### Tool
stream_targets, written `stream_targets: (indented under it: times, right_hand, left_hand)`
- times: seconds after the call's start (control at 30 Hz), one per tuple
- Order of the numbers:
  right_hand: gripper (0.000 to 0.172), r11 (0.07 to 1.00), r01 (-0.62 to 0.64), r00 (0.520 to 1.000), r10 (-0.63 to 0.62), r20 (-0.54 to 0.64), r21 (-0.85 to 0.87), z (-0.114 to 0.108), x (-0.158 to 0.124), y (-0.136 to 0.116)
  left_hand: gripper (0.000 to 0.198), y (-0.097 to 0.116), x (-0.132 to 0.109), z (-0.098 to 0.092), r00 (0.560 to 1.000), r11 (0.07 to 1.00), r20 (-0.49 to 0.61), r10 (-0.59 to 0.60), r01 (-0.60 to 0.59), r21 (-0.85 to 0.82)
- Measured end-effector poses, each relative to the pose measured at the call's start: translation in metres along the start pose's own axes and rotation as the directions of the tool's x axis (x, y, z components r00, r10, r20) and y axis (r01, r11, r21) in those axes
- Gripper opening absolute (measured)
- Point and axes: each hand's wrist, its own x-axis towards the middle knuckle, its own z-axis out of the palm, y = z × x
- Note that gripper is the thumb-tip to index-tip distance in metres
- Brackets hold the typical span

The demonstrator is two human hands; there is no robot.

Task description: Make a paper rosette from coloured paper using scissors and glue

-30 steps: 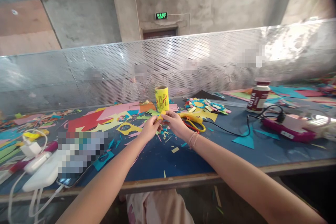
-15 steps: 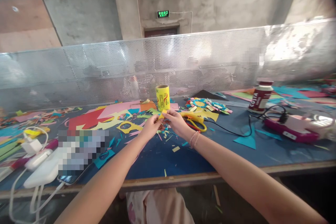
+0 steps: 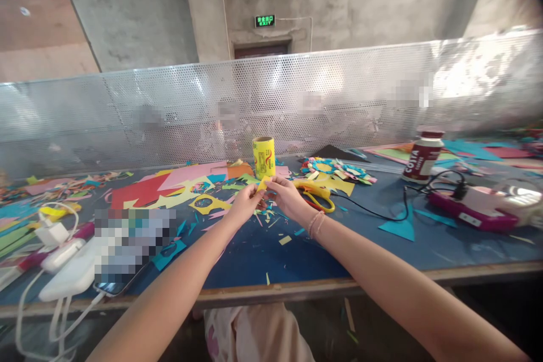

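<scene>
A small piece of yellow paper (image 3: 263,183) is pinched between my two hands above the table's middle. My left hand (image 3: 247,201) grips its left side with closed fingers. From the other side, my right hand (image 3: 285,195) holds it between thumb and fingers. Just behind them stands a yellow tape roll (image 3: 263,158) on its end. Scissors with yellow and orange handles (image 3: 318,197) lie right of my right hand. Small paper scraps (image 3: 267,216) are strewn under both hands. Colourful layered paper flowers (image 3: 324,167) rest farther back on the right.
Left, a phone (image 3: 131,254) and white power bank (image 3: 70,277) trail cables near the table edge. Red paper (image 3: 142,189) and a yellow sheet with a hole (image 3: 211,205) lie nearby. Right are a brown bottle (image 3: 423,155) and purple-white power strip (image 3: 470,209). A perforated metal screen (image 3: 169,113) stands behind.
Almost nothing differs. Both hands keep hold of the yellow paper in the same place, and the view has shifted very slightly.
</scene>
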Motion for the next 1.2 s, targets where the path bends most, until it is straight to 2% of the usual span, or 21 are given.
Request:
stream_targets:
  times: [0.7,0.8,0.87,0.9,0.93,0.97,1.0,1.03,1.1,1.2]
  right_hand:
    - [0.032,1.000,0.003,1.000,-0.003,-0.020,-0.003,-0.002,0.001,0.002]
    - [0.028,0.998,-0.016,0.999,0.018,0.026,-0.064,-0.001,0.002,0.004]
    - [0.024,0.972,-0.031,0.999,0.035,0.013,-0.231,-0.007,0.006,0.001]
    - [0.023,0.927,-0.037,0.999,0.034,-0.014,-0.374,-0.012,0.008,-0.002]
    - [0.023,0.833,-0.043,0.999,0.018,-0.051,-0.551,-0.020,0.011,-0.008]
    - [0.026,0.676,-0.038,0.997,-0.026,-0.076,-0.736,-0.030,0.013,-0.014]
    - [0.027,0.478,-0.041,0.990,-0.098,-0.100,-0.877,-0.042,0.015,-0.022]
    - [0.026,0.288,-0.046,0.980,-0.174,-0.100,-0.956,-0.056,0.016,-0.030]
    - [0.024,0.022,-0.125,0.962,-0.242,-0.127,-0.992,-0.084,0.017,-0.044]
    - [0.028,-0.225,-0.197,0.961,-0.238,-0.142,-0.954,-0.115,0.015,-0.053]
  left_hand:
    - [0.017,0.005,-0.003,0.002,1.000,1.000,-0.015,-0.004,0.004,-0.031]
    - [0.018,0.006,-0.003,0.002,1.000,0.999,-0.017,-0.015,0.014,-0.050]
    - [0.019,0.006,-0.002,0.000,0.999,0.998,-0.039,-0.017,0.015,-0.061]
    - [0.019,0.006,-0.001,-0.003,0.998,0.998,-0.064,-0.017,0.013,-0.065]
    - [0.019,0.006,0.001,-0.005,0.995,0.998,-0.095,-0.019,0.013,-0.066]
    - [0.019,0.006,0.002,-0.009,0.991,0.998,-0.130,-0.021,0.012,-0.067]
    - [0.018,0.005,0.004,-0.012,0.986,0.998,-0.166,-0.022,0.010,-0.068]
    - [0.017,0.004,0.006,-0.016,0.980,0.998,-0.196,-0.025,0.012,-0.067]
    - [0.015,0.002,0.009,-0.025,0.970,0.998,-0.244,-0.027,0.011,-0.064]
    - [0.012,-0.002,0.013,-0.036,0.960,0.998,-0.279,-0.032,0.017,-0.054]
